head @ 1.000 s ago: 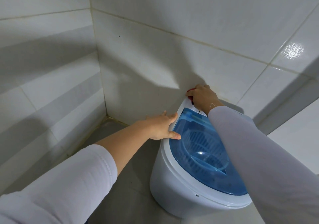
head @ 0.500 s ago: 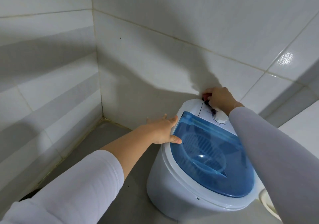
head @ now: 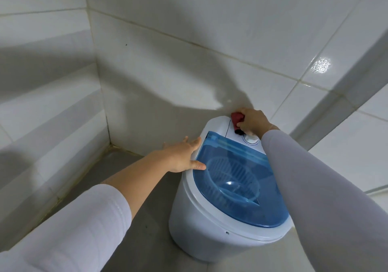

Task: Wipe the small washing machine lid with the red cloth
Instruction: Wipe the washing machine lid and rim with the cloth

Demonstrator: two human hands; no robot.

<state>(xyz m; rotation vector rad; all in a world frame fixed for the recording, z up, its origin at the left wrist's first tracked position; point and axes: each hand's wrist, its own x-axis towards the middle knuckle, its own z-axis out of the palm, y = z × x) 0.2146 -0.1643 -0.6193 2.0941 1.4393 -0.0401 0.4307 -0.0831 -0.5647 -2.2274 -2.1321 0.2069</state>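
Note:
A small white washing machine stands on the floor by a tiled corner. Its see-through blue lid lies closed on top. My right hand grips a bunched red cloth on the white control panel at the back of the machine, close to the wall. A white dial shows just under that hand. My left hand rests flat against the left rim of the machine, fingers straight, thumb on the lid's edge.
White tiled walls close in on the left and behind the machine. The grey floor runs to the left and in front. My two white sleeves cross the lower part of the view.
My right hand has slid with the red cloth to the right along the back panel, uncovering more of the panel. My left hand has stayed on the left rim.

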